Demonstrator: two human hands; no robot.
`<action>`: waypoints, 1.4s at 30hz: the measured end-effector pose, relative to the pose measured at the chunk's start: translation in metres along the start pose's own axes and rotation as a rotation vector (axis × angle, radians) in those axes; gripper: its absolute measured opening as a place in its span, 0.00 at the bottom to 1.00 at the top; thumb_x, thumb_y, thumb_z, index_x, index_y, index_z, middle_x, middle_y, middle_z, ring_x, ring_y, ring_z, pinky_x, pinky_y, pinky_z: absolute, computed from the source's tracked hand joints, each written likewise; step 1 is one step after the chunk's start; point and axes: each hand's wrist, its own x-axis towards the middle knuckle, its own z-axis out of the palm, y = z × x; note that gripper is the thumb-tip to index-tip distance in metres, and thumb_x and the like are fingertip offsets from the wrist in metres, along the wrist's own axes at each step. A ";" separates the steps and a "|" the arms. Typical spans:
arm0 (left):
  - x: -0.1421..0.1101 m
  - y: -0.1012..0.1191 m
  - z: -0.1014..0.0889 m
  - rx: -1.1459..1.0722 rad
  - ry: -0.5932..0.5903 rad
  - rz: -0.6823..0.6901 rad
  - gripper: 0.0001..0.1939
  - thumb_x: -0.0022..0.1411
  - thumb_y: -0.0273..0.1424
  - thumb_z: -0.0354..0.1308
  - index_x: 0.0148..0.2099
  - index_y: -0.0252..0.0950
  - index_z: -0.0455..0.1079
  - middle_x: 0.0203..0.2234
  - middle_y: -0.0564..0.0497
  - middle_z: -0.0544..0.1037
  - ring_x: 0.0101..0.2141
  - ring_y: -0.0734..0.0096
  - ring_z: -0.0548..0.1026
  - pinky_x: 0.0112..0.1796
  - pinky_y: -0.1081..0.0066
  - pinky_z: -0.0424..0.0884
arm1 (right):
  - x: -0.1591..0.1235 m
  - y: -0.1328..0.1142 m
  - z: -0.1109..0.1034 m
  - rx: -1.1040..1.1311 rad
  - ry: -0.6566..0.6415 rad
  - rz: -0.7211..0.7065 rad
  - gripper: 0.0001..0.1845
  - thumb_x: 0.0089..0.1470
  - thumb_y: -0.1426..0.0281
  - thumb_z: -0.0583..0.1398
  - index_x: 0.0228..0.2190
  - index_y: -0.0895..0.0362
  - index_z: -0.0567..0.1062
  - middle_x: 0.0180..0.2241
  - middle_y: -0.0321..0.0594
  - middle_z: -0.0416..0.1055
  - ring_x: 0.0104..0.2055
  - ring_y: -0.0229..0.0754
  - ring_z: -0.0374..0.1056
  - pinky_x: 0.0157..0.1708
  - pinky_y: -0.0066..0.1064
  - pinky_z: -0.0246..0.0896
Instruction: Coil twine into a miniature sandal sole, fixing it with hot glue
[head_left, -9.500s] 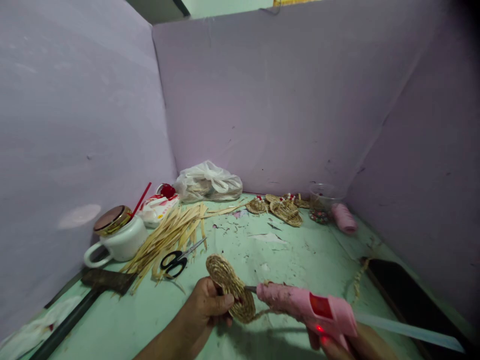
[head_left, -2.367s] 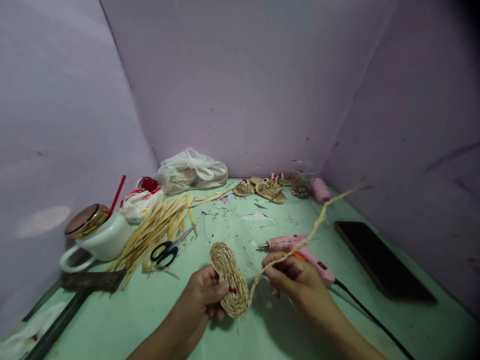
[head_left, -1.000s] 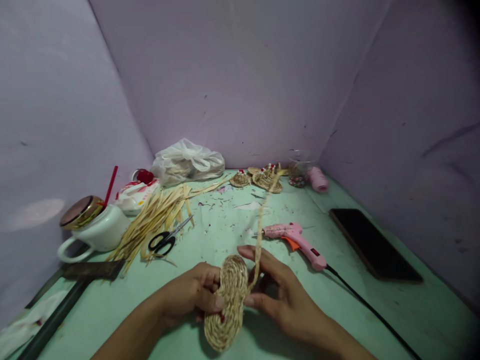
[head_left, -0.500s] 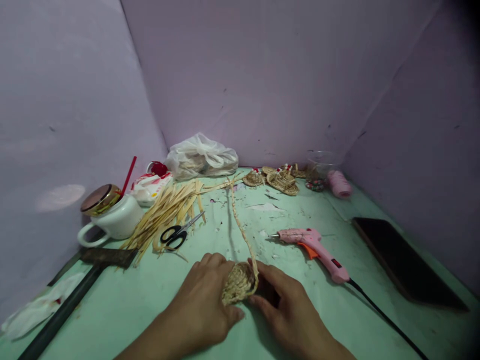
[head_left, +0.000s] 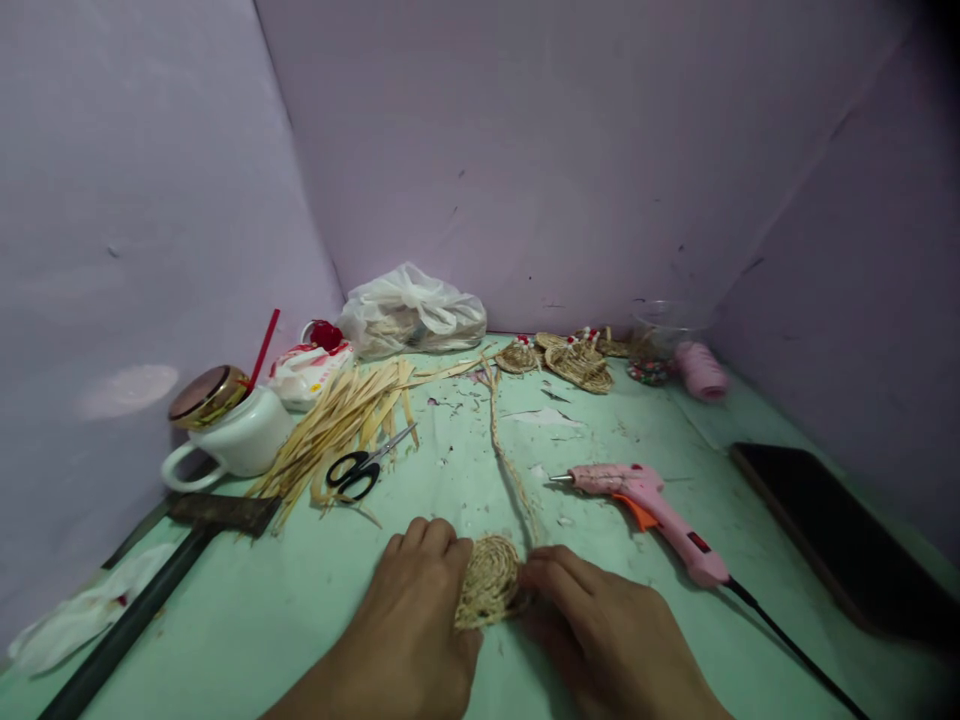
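A small coiled piece of woven straw braid (head_left: 489, 580) lies low in the middle of the view, its spiral face turned up. My left hand (head_left: 420, 610) grips its left edge, fingers behind and thumb in front. At its right edge my right hand (head_left: 592, 620) is closed, fingers pinched where the loose braid (head_left: 508, 465) meets the coil; the exact hold is hidden behind the fingers. That braid runs away from me across the table towards the back. Beyond my right hand lies a pink glue gun (head_left: 637, 500), its nozzle pointing left.
Scissors (head_left: 352, 475) and straw strips (head_left: 341, 410) lie left, beside a white mug (head_left: 244, 440) and a hammer-like tool (head_left: 225, 512). Finished woven pieces (head_left: 577, 362), a plastic bag (head_left: 412, 310) and pink twine (head_left: 701, 372) stand at the back. A dark tablet-like slab (head_left: 840, 540) lies right.
The coil has turned flatter, showing more of its spiral face. My right hand has shifted slightly right and down, and the loose braid has dropped from a raised arc nearer to the table.
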 end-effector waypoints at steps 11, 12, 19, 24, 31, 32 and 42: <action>0.001 0.000 0.002 0.058 0.045 -0.008 0.17 0.48 0.32 0.54 0.43 0.38 0.71 0.40 0.45 0.71 0.43 0.54 0.66 0.46 0.54 0.60 | 0.002 -0.001 0.018 -0.068 0.243 -0.114 0.09 0.47 0.73 0.54 0.19 0.52 0.68 0.18 0.33 0.68 0.19 0.38 0.60 0.21 0.32 0.44; 0.001 0.000 0.003 0.059 0.049 -0.012 0.17 0.48 0.32 0.54 0.43 0.38 0.71 0.39 0.45 0.72 0.43 0.54 0.66 0.45 0.54 0.60 | 0.002 -0.002 0.019 -0.076 0.255 -0.119 0.09 0.47 0.74 0.54 0.19 0.52 0.68 0.18 0.33 0.68 0.19 0.38 0.59 0.21 0.32 0.44; 0.004 0.001 0.002 0.048 0.043 -0.037 0.16 0.48 0.32 0.56 0.42 0.39 0.72 0.39 0.47 0.72 0.42 0.55 0.66 0.45 0.56 0.60 | 0.004 -0.007 0.016 -0.183 0.313 -0.171 0.12 0.48 0.77 0.52 0.17 0.53 0.67 0.15 0.32 0.66 0.17 0.37 0.57 0.22 0.31 0.44; 0.003 0.002 0.000 0.053 0.023 -0.030 0.15 0.49 0.33 0.57 0.41 0.39 0.73 0.38 0.47 0.72 0.41 0.55 0.66 0.44 0.56 0.61 | 0.003 -0.011 0.003 -0.222 0.234 -0.198 0.10 0.47 0.77 0.55 0.19 0.54 0.68 0.17 0.32 0.68 0.19 0.38 0.60 0.22 0.31 0.47; 0.003 0.004 -0.001 0.102 0.031 -0.005 0.16 0.49 0.32 0.55 0.42 0.37 0.72 0.38 0.44 0.71 0.41 0.53 0.66 0.43 0.53 0.61 | 0.006 -0.010 0.007 -0.136 0.234 -0.190 0.11 0.50 0.74 0.54 0.19 0.53 0.68 0.17 0.34 0.68 0.20 0.39 0.59 0.21 0.31 0.46; 0.003 0.004 -0.001 0.105 0.032 -0.001 0.16 0.49 0.32 0.55 0.42 0.37 0.72 0.38 0.44 0.71 0.41 0.53 0.66 0.44 0.53 0.61 | 0.006 -0.009 0.009 -0.122 0.269 -0.179 0.11 0.51 0.74 0.54 0.19 0.53 0.69 0.17 0.35 0.68 0.20 0.40 0.59 0.21 0.32 0.46; 0.002 0.004 -0.002 0.093 0.024 0.024 0.14 0.51 0.34 0.54 0.40 0.37 0.71 0.39 0.45 0.71 0.41 0.54 0.66 0.43 0.54 0.61 | 0.004 -0.010 0.006 -0.012 0.153 0.019 0.09 0.52 0.73 0.56 0.22 0.54 0.71 0.21 0.35 0.70 0.24 0.39 0.63 0.23 0.30 0.49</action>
